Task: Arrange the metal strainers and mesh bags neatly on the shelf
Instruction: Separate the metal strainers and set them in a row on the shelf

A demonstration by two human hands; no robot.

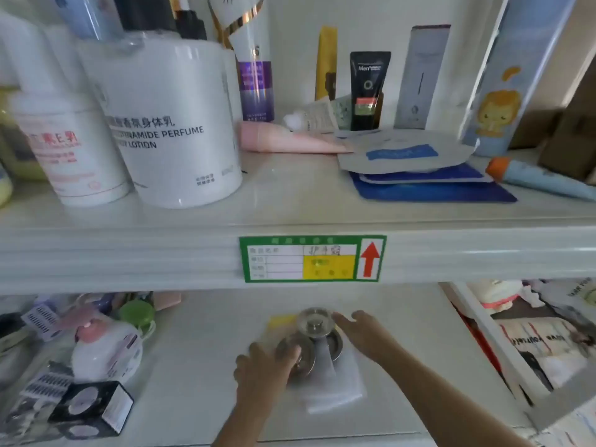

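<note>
On the lower shelf [206, 375], three round metal strainers cluster together. The far strainer [315, 321] sits on top, overlapping a near-left strainer [298, 354] and a right strainer [337, 344]. White mesh bags [335, 388] lie flat under and in front of them, and a yellow packet [281, 321] shows behind. My left hand [261, 372] rests on the near-left strainer, fingers curled over its rim. My right hand [364, 337] reaches in from the right with fingers spread, fingertips at the far strainer's edge.
Left on the lower shelf stand a pink-capped bottle [106, 350], a black box [93, 409] and eyelash packs [42, 317]. A white divider [490, 346] bounds the right side. The upper shelf [290, 201] carries lotion bottles, tubes and flat packets, with a green label [312, 259] on its front edge.
</note>
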